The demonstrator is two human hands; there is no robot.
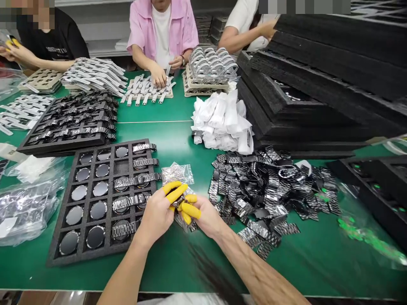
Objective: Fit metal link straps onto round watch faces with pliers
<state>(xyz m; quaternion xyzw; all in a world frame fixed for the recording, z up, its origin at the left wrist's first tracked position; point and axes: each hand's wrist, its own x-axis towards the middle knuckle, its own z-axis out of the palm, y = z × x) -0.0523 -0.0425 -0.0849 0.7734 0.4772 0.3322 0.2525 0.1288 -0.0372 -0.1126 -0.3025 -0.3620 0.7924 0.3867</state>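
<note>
Yellow finger covers sit on the fingertips of both hands. My left hand (159, 214) and my right hand (205, 215) meet in front of me, closed around a small dark watch (178, 202); the fingers hide most of it. Below them part of a metal watch band shows. Just beyond lies a small plastic bag of thin metal pins (178, 173). To the left is a black foam tray (60, 220) holding round watch heads, several with metal bands attached. A heap of black metal watch bands (267, 186) spreads to the right of my right hand.
White wrapped pieces (221, 120) are piled beyond the bands. Tall stacked black foam trays (286, 123) stand at right. Another tray of banded watches (73, 118) lies back left, near plastic packaging (28, 207). Co-workers sit opposite; one person's hand (159, 76) touches light straps.
</note>
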